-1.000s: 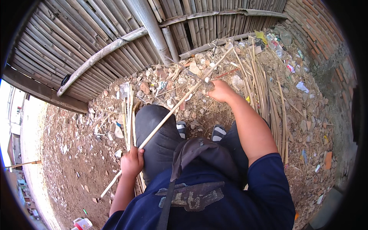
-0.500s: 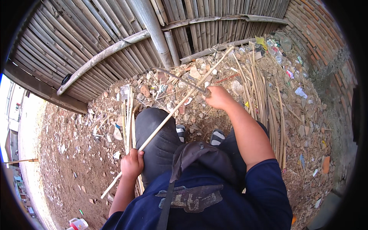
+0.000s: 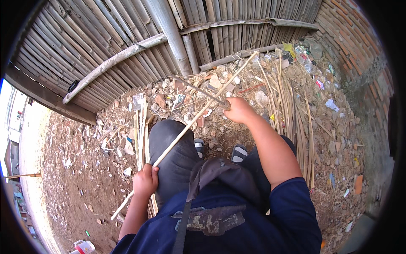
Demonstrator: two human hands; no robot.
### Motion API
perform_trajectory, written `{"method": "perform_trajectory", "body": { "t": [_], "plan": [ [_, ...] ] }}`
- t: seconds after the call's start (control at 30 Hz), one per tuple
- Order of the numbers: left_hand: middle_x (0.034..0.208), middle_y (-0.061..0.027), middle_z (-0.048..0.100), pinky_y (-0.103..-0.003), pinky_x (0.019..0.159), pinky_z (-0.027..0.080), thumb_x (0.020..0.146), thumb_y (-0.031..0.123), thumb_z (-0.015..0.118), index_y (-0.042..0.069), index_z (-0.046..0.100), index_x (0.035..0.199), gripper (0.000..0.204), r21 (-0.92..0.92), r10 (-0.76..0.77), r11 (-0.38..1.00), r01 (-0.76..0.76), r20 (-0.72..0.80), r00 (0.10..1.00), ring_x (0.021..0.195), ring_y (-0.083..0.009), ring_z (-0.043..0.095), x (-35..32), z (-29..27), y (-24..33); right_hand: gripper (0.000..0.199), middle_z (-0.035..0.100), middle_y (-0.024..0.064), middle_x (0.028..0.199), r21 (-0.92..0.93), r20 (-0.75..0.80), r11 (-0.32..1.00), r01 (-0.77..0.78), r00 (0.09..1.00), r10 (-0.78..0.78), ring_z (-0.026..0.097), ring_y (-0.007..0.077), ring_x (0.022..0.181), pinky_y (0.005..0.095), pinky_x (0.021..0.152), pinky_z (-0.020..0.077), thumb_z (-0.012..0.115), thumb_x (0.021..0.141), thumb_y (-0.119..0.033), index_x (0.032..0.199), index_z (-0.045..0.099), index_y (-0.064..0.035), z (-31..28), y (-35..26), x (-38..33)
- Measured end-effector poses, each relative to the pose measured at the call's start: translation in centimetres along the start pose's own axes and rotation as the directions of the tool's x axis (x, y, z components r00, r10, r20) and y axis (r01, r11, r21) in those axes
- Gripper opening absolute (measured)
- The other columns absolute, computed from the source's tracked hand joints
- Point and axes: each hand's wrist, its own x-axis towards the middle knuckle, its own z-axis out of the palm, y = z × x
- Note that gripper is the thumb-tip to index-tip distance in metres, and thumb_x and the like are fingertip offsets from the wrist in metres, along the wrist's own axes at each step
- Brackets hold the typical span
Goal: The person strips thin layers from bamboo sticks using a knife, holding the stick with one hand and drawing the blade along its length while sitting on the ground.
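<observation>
A long pale bamboo strip [image 3: 182, 134] slants across my left thigh, its far end up toward the fence. My left hand [image 3: 145, 181] is wrapped round it near its lower end. In my right hand [image 3: 239, 110] is the handle of a long, thin, dark-bladed knife [image 3: 196, 89]. The blade points to the far left and crosses the bamboo strip; whether its edge bites into the strip I cannot tell. More bamboo strips [image 3: 142, 131] lie beside my left leg. A larger bundle of strips [image 3: 289, 106] lies to the right of my right knee.
A bamboo fence [image 3: 127, 67] stands ahead, with a brick wall [image 3: 355, 46] on the right. Stones, broken tiles and plastic litter cover the ground [image 3: 76, 169]. A white and red container [image 3: 84, 247] lies at the lower left.
My right hand and the knife have shifted very slightly to the left along the bamboo strip. My left hand keeps its hold in the same place.
</observation>
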Motion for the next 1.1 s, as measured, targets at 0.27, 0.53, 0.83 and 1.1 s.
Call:
{"method": "perform_trajectory", "body": {
  "t": [0.27,0.53,0.83,1.1],
  "plan": [
    [0.064,-0.0214,0.063,-0.055,0.053,0.05,0.1,0.035,0.057,0.007,0.051,0.083,0.033,0.027,-0.014,1.0,0.013,0.043,0.999,0.058,-0.0443,0.064,0.2,-1.0,0.6,0.033,0.072,0.0186,0.096,-0.173,0.15,0.976,0.129,0.983,-0.103,0.07,0.0373,0.094,0.0483,0.084,0.0559,0.069,0.082,-0.019,0.113,0.066,-0.0079,-0.6,-3.5,-2.8],
    [0.062,-0.021,0.063,-0.055,0.054,0.05,0.099,0.035,0.058,0.007,0.051,0.082,0.033,0.018,-0.012,1.0,0.012,0.019,1.0,0.058,-0.0452,0.064,0.3,-0.6,0.7,0.032,0.072,0.0187,0.099,-0.025,-0.038,0.994,0.11,0.993,-0.111,0.069,0.037,0.095,0.0456,0.085,0.0552,0.073,0.083,-0.024,0.11,0.069,-0.0078,0.2,0.6,-0.6],
    [0.07,-0.0198,0.064,-0.054,0.056,0.05,0.098,0.032,0.06,0.007,0.055,0.083,0.03,0.029,0.032,0.999,-0.033,0.032,0.999,0.062,-0.0437,0.064,0.2,-1.1,0.3,0.023,0.071,0.0026,0.088,0.672,0.114,0.733,0.105,0.963,-0.243,0.064,0.0087,0.067,0.0285,0.067,0.0547,0.079,0.086,-0.02,0.103,0.069,-0.0068,0.4,1.4,-0.8],
    [0.082,-0.0183,0.066,-0.05,0.065,0.052,0.09,0.024,0.07,0.004,0.066,0.089,0.021,0.019,0.191,0.981,-0.192,0.068,0.979,0.073,-0.0416,0.066,1.8,-4.6,1.0,0.031,0.066,0.0016,0.081,0.87,0.077,0.484,0.09,0.946,-0.315,0.062,0.0096,0.063,0.0276,0.058,0.0511,0.075,0.091,-0.02,0.118,0.066,-0.007,1.2,1.2,-1.1]
  ]
}}
